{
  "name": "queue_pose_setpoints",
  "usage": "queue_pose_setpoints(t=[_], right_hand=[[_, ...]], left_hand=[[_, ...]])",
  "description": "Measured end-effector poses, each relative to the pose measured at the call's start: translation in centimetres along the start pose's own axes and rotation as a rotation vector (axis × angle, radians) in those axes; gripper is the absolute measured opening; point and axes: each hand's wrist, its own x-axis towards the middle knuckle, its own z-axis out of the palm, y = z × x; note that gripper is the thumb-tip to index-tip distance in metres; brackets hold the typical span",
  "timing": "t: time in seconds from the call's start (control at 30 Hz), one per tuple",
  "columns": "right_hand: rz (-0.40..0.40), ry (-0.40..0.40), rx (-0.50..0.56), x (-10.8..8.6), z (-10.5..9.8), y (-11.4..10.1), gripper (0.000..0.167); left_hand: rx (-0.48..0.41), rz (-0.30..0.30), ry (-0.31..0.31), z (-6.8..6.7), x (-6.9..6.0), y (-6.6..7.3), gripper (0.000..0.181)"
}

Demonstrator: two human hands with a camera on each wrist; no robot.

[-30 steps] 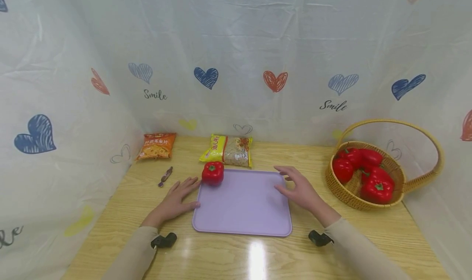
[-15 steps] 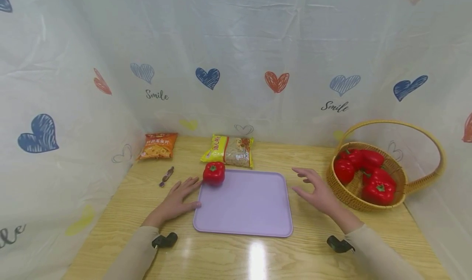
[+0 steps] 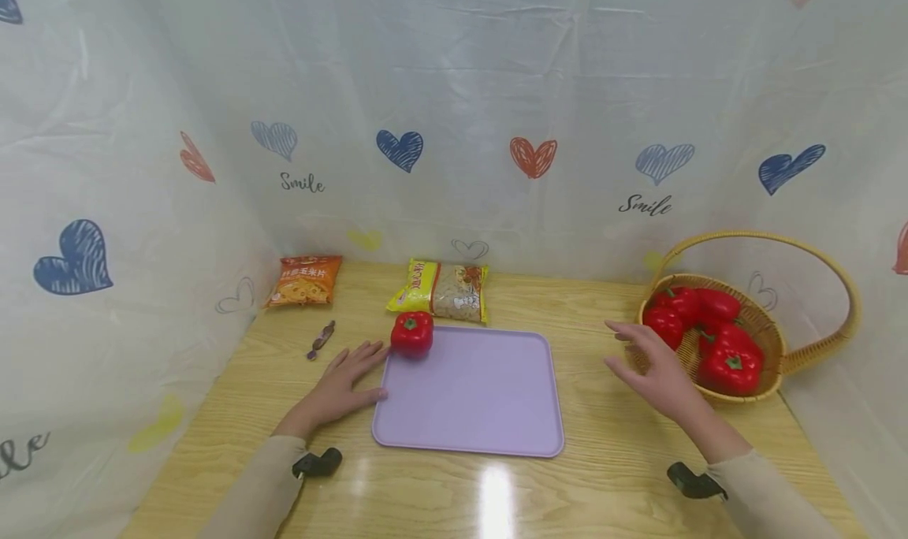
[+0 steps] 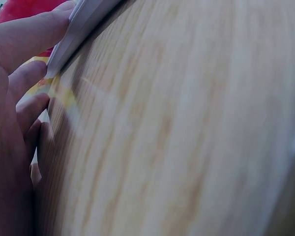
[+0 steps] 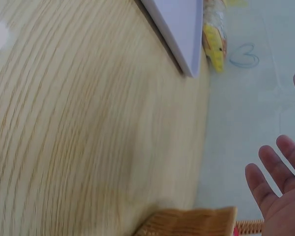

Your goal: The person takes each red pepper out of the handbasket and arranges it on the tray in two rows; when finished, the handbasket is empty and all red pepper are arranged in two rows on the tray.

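My left hand (image 3: pixel 340 385) rests at the left edge of a lilac tray (image 3: pixel 471 397), fingers straight, thumb and fingertips touching the rim. A red bell pepper (image 3: pixel 411 334) sits on the tray's back left corner, just beyond those fingertips. My right hand (image 3: pixel 660 369) hovers at the left side of a wicker basket (image 3: pixel 773 385), fingers loosely bent and holding nothing; it hides part of the basket's wall. Inside the basket lie several red bell peppers (image 3: pixel 731 362). The right wrist view shows the spread fingers (image 5: pixel 270 162) above the basket's rim (image 5: pixel 187 223).
Behind the tray lies a yellow and clear snack bag (image 3: pixel 443 291). An orange snack bag (image 3: pixel 305 280) lies at the back left, with a small brown wrapped candy (image 3: pixel 321 340) in front. The basket's tall handle (image 3: pixel 844 302) arches up. A printed curtain (image 3: pixel 454 90) surrounds the wooden table.
My right hand has moved right, from over the tray's right edge to the basket's left side. The left hand, the tray and its pepper have stayed in place.
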Motion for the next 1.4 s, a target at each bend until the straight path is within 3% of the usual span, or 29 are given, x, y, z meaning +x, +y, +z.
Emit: queue_pose_setpoints(t=[0.37,0.7,1.0,1.4], right_hand=[[0.04,0.045,-0.061,-1.4,-3.8,1.0,0.059],[0.156,0.045,-0.084,-2.9,-6.5,2.6,0.057],[0.142,0.075,-0.14,-3.5,-8.2,4.0,0.056],[0.193,0.087,-0.212,-4.4,-10.2,6.0,0.053]], left_hand=[[-0.004,0.011,0.008,-0.1,-0.1,0.1,0.075],[0.003,0.007,0.006,-0.1,-0.1,0.2,0.074],[0.003,-0.013,-0.004,-0.1,-0.1,0.0,0.077],[-0.003,-0.01,-0.008,0.0,0.0,-0.2,0.077]])
